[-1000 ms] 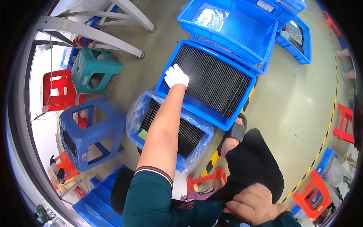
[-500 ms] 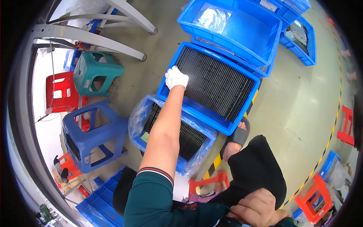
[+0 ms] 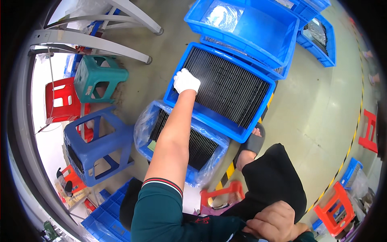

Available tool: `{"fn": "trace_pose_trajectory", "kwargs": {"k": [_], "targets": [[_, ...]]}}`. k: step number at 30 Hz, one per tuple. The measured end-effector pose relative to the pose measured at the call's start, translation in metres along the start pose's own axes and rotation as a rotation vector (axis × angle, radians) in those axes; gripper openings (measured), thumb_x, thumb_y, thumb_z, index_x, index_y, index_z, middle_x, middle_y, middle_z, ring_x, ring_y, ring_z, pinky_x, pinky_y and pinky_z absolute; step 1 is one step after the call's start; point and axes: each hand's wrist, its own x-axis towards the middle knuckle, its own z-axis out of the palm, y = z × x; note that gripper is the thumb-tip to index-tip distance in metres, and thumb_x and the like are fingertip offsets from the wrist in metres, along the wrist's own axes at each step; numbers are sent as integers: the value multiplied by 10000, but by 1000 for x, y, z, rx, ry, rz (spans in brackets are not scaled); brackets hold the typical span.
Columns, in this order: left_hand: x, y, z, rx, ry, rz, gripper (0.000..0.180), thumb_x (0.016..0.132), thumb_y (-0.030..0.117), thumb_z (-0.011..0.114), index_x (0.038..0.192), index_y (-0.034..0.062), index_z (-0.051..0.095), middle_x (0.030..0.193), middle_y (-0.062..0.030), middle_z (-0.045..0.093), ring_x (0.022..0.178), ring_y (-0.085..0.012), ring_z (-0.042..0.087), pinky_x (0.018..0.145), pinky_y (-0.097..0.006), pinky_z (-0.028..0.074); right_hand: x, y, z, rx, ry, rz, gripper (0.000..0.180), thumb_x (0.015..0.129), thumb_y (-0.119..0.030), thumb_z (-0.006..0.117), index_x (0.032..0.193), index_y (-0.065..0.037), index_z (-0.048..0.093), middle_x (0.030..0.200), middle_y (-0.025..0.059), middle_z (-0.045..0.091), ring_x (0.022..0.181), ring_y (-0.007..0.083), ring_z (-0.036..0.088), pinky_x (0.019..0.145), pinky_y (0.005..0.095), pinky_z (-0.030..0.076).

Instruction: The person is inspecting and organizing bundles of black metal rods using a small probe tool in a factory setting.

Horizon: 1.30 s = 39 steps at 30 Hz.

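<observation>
My left hand (image 3: 186, 81), in a white glove, reaches out to the left side of a blue plastic bin (image 3: 223, 123). Its fingers are curled over the rim there, beside rows of thin black strips (image 3: 229, 86) lined up in the bin. Bare and closed, my right hand (image 3: 274, 221) rests near my lap at the lower right; whatever its fingers hold, if anything, is hidden. Under my left forearm, a second blue bin (image 3: 193, 177) lined with clear plastic holds more black strips (image 3: 197, 151).
Stacked blue bins, the top one (image 3: 266, 30) holding a clear bag, stand beyond. Green (image 3: 98, 78), red (image 3: 60, 99) and blue (image 3: 94, 141) stools sit at the left near grey table legs (image 3: 92, 43). My sandalled foot (image 3: 254, 141) is beside the bin, near yellow-black floor tape (image 3: 225, 176).
The whole view has shifted slightly, with the bins a little further left and up. My left hand stays at the bin's left rim, and my right hand has hardly moved.
</observation>
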Motion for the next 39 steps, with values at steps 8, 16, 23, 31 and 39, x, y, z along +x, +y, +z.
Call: {"fn": "trace_pose_trajectory", "kwargs": {"k": [8,16,23,31,39], "targets": [[7,-14,1,-147,-21,4,427,712,189,650,1094,13,576,1128,-226,592,1090,-366,573,953,-417,465,6,-1,1,6,-5,-19,234,701,-105,757,878,-2,645,772,111,580,633,251,578,532,338,448],[9,-17,-10,-143,-118,16,416,736,185,658,1109,15,583,1159,-220,585,1111,-361,576,960,-417,467,10,-6,7,10,-31,-7,247,695,-118,763,880,-7,642,782,104,584,643,248,580,535,342,449],[-10,-5,-3,-109,-139,58,563,674,306,694,1139,31,537,1134,-201,590,1088,-356,580,920,-447,490,12,-8,10,0,-44,-9,239,697,-123,764,871,-11,644,775,103,584,636,247,580,533,340,448],[-14,-1,23,108,69,225,322,801,187,577,1049,-8,512,1055,-201,570,968,-351,593,786,-422,549,9,-8,9,16,-32,-22,220,709,-122,758,863,-11,647,770,109,583,637,252,583,540,339,455],[15,10,13,22,-119,116,241,875,194,513,1036,38,600,1060,-204,649,1015,-330,646,828,-432,537,0,-5,3,14,-6,15,216,714,-113,754,870,-12,644,776,112,584,644,254,584,542,342,458]]}}
